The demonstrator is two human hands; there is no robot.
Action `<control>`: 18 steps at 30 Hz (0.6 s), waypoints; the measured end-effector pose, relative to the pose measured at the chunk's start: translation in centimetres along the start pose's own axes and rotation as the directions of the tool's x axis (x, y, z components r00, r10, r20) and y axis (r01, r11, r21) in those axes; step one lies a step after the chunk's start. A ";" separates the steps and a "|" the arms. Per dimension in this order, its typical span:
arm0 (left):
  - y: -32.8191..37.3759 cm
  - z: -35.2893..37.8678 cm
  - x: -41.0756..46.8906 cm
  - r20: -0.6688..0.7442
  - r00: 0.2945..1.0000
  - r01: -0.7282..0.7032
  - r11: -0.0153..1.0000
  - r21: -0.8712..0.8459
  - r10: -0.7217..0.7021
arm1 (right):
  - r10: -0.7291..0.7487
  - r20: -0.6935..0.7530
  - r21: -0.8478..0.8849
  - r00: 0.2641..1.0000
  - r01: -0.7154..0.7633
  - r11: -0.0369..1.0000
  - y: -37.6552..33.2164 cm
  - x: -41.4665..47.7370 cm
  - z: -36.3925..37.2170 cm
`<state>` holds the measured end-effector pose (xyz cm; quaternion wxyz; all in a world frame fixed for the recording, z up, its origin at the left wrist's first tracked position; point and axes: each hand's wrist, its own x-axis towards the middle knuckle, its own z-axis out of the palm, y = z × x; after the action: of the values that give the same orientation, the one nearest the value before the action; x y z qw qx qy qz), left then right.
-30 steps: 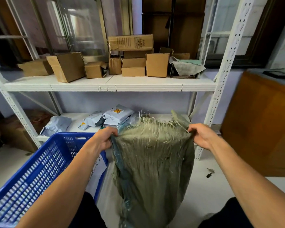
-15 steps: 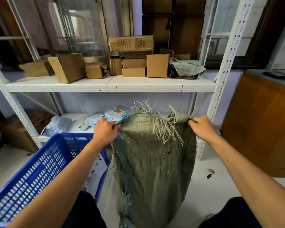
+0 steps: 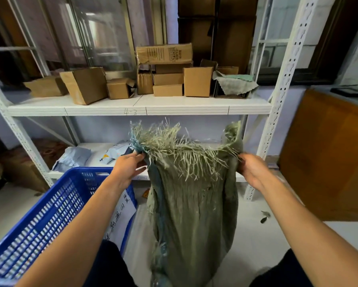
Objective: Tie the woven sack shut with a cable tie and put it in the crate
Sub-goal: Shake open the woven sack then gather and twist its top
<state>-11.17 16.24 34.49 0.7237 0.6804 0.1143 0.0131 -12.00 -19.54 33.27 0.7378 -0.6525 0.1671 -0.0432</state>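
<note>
Upright, the woven sack (image 3: 192, 208) hangs between left hand (image 3: 128, 168) and right hand (image 3: 251, 169).

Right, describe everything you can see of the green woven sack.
The green woven sack hangs upright, creased and dusty, a bluish strip down its left edge. Its untied mouth is frayed into pale loose strands. The left hand and right hand pinch its top corners; the blue plastic crate stands to its left.

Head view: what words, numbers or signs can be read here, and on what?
"4-3": handwritten on the white shelf edge.
Top cardboard box: dark print, too blurred to read.
Paper sheet on the blue crate: handwritten characters, not legible.
Grey parcel: yellow sticker, too small.
</note>
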 end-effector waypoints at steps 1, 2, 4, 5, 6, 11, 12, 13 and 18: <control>0.1 -0.2 -0.4 0.076 0.995 0.072 0.997 -0.030 -0.070 | 0.015 0.018 0.015 1.000 -0.015 1.000 0.1 -0.2 0.0; 0.2 -0.5 -0.8 0.163 0.978 0.138 0.989 -0.049 -0.129 | 0.031 0.032 0.020 0.999 -0.032 0.999 0.1 -0.3 -0.1; 0.4 -1.1 -1.2 0.263 0.944 0.227 0.970 -0.089 -0.197 | 0.070 0.077 0.016 0.995 -0.072 0.997 0.1 0.0 -0.6; 0.4 -1.4 -1.2 0.265 0.939 0.255 0.960 -0.115 -0.218 | 0.099 0.100 0.014 0.990 -0.101 0.995 0.1 0.1 -0.7; 0.4 -1.4 -1.2 0.256 0.938 0.276 0.951 -0.138 -0.235 | 0.129 0.120 0.019 0.984 -0.133 0.991 0.1 0.1 -0.7; 0.0 0.8 -1.6 0.191 0.937 0.319 0.938 -0.135 -0.291 | 0.200 0.188 0.101 0.962 -0.221 0.970 0.2 -1.0 1.2; -0.1 1.2 -1.7 0.187 0.935 0.327 0.937 -0.124 -0.301 | 0.198 0.183 0.112 0.963 -0.220 0.969 0.3 -1.2 1.6; -0.2 1.6 -1.7 0.185 0.934 0.328 0.938 -0.112 -0.305 | 0.199 0.164 0.120 0.966 -0.219 0.968 0.6 -1.4 1.8; -0.3 1.6 -1.7 0.191 0.936 0.317 0.945 -0.084 -0.297 | 0.192 0.038 0.140 0.981 -0.195 0.971 2.0 -1.0 1.7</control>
<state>-12.61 14.31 34.54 0.7616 0.6105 0.1540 -0.1538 -12.70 -17.41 31.69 0.7855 -0.5789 0.2173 0.0251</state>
